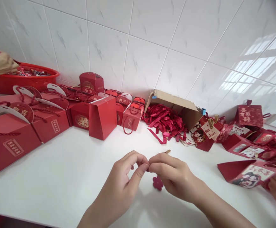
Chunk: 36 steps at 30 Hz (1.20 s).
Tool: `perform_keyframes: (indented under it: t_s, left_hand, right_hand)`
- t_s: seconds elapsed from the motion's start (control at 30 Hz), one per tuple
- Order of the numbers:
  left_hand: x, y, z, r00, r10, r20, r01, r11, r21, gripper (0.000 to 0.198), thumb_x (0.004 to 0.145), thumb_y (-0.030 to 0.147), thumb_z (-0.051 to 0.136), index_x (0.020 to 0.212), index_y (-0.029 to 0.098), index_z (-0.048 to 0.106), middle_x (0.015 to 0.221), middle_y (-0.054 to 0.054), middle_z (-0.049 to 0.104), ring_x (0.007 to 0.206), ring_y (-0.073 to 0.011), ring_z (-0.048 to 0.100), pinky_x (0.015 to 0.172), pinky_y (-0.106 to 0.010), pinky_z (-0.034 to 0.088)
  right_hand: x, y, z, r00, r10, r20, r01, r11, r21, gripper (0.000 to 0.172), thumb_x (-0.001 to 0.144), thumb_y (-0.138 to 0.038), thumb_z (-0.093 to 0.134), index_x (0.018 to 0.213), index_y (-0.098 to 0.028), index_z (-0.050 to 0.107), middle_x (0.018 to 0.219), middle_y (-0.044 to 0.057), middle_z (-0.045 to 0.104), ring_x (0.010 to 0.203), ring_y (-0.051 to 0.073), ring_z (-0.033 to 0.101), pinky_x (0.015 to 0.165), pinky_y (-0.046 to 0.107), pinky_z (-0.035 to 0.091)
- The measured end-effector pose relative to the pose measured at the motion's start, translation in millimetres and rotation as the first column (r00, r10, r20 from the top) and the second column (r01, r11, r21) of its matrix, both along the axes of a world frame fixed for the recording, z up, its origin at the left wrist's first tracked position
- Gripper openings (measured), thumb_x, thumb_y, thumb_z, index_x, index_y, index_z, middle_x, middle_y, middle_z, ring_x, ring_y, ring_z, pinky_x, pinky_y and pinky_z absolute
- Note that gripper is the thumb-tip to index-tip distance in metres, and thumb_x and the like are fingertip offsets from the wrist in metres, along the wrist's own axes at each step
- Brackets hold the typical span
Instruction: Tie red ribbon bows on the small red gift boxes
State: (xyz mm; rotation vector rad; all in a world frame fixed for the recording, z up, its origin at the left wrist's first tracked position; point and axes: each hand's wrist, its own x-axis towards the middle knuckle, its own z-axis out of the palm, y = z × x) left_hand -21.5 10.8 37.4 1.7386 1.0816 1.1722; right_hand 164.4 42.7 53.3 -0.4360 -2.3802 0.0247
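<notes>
My left hand (125, 180) and my right hand (173, 175) meet fingertip to fingertip above the white table (64, 183). Both are closed in a pinch, and what lies between the tips is mostly hidden. Beneath the fingers of my right hand hangs a dark red flower-shaped tag (157, 183), which seems joined to a short strip going up into the grip. A small tan tip (168, 152) shows just past the knuckles of my right hand; I cannot tell whether it belongs to the same piece.
Red gift boxes (49, 117) with rope handles line the left, beside a plain red box (103, 117). Dark red ribbons (165, 122) spill from a cardboard box (176, 107). Decorated boxes (244, 145) crowd the right. Other people's hands show at a red basin (33, 80) and the right edge.
</notes>
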Motion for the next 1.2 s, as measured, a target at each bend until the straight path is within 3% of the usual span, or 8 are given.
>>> perform_keyframes:
  t_s: [0.13, 0.3, 0.47, 0.67, 0.97, 1.1, 1.17, 1.2]
  left_hand:
    - [1.2, 0.0, -1.3, 1.0, -0.017, 0.017, 0.018, 0.995, -0.102, 0.026, 0.096, 0.041, 0.04, 0.08, 0.024, 0.053, 0.078, 0.002, 0.055, 0.074, -0.015, 0.048, 0.07, -0.025, 0.039]
    - [1.5, 0.5, -3.0, 0.996, -0.02, 0.088, 0.041, 0.967, -0.25, 0.033, 0.093, 0.05, 0.041, 0.077, 0.023, 0.05, 0.073, 0.003, 0.047, 0.068, -0.0142, 0.042, 0.063, -0.024, 0.036]
    - [-1.4, 3.4, -0.8, 0.986, -0.072, 0.151, 0.118, 0.94, -0.32, 0.034, 0.092, 0.05, 0.042, 0.076, 0.021, 0.05, 0.075, 0.001, 0.045, 0.073, -0.0155, 0.043, 0.068, -0.026, 0.037]
    - [-4.0, 5.9, -2.1, 0.962, -0.141, 0.235, 0.224, 0.9, -0.374, 0.03, 0.088, 0.047, 0.05, 0.077, 0.019, 0.054, 0.075, 0.001, 0.047, 0.074, -0.0151, 0.042, 0.069, -0.026, 0.036]
    - [-7.3, 11.1, -3.3, 0.931, -0.212, 0.298, 0.329, 0.842, -0.428, 0.03, 0.084, 0.042, 0.058, 0.067, 0.018, 0.05, 0.066, 0.004, 0.037, 0.065, -0.0118, 0.032, 0.061, -0.024, 0.029]
    - [-3.8, 11.2, -5.7, 0.973, -0.088, 0.213, 0.17, 0.898, -0.407, 0.032, 0.085, 0.044, 0.057, 0.067, 0.018, 0.052, 0.066, 0.003, 0.043, 0.066, -0.0121, 0.039, 0.064, -0.023, 0.035]
    - [-7.8, 15.6, -7.5, 0.986, 0.054, 0.156, 0.005, 0.933, -0.359, 0.029, 0.083, 0.048, 0.058, 0.076, 0.02, 0.059, 0.076, 0.001, 0.054, 0.075, -0.0146, 0.05, 0.069, -0.025, 0.041]
    - [-12.5, 20.4, -8.3, 0.976, 0.179, 0.127, -0.131, 0.94, -0.316, 0.03, 0.08, 0.05, 0.06, 0.082, 0.02, 0.061, 0.083, -0.001, 0.059, 0.081, -0.0168, 0.055, 0.071, -0.026, 0.044]
  right_hand:
    - [-0.2, 1.6, -0.5, 0.997, -0.029, 0.076, 0.024, 0.997, 0.07, 0.036, 0.087, 0.004, 0.037, 0.108, -0.019, 0.057, 0.087, 0.007, 0.064, 0.071, 0.013, 0.06, 0.059, 0.023, 0.053]
    - [-3.0, 3.5, 0.8, 0.991, -0.057, 0.12, 0.033, 0.981, 0.189, 0.021, 0.091, -0.004, 0.043, 0.098, -0.017, 0.057, 0.081, 0.005, 0.061, 0.066, 0.012, 0.054, 0.058, 0.025, 0.051]
    - [-6.1, 4.4, -0.5, 0.992, -0.088, 0.095, 0.059, 0.96, 0.274, 0.018, 0.093, -0.007, 0.044, 0.092, -0.017, 0.059, 0.077, 0.004, 0.056, 0.065, 0.013, 0.047, 0.054, 0.024, 0.044]
    - [-9.9, 3.4, 2.6, 0.99, -0.078, 0.121, 0.047, 0.968, 0.245, 0.025, 0.099, -0.014, 0.037, 0.088, -0.018, 0.059, 0.073, 0.001, 0.056, 0.066, 0.012, 0.045, 0.061, 0.026, 0.041]
    - [-8.8, 0.4, -0.6, 0.987, -0.061, 0.147, 0.032, 0.98, 0.197, 0.024, 0.098, -0.011, 0.038, 0.092, -0.021, 0.059, 0.078, 0.0, 0.058, 0.073, 0.012, 0.047, 0.069, 0.027, 0.037]
    - [-6.6, 2.4, -4.3, 0.972, -0.141, 0.189, 0.096, 0.969, 0.228, 0.027, 0.09, -0.003, 0.038, 0.096, -0.018, 0.06, 0.079, 0.003, 0.059, 0.07, 0.014, 0.047, 0.065, 0.027, 0.035]
    - [-3.2, 8.4, -4.4, 0.958, -0.191, 0.215, 0.151, 0.97, 0.189, 0.032, 0.086, 0.002, 0.038, 0.095, -0.018, 0.061, 0.081, 0.003, 0.06, 0.066, 0.013, 0.046, 0.063, 0.027, 0.035]
    - [-0.3, 13.4, -3.6, 0.947, -0.222, 0.233, 0.188, 0.969, 0.161, 0.033, 0.084, 0.003, 0.039, 0.094, -0.018, 0.062, 0.081, 0.003, 0.061, 0.065, 0.013, 0.047, 0.064, 0.027, 0.035]
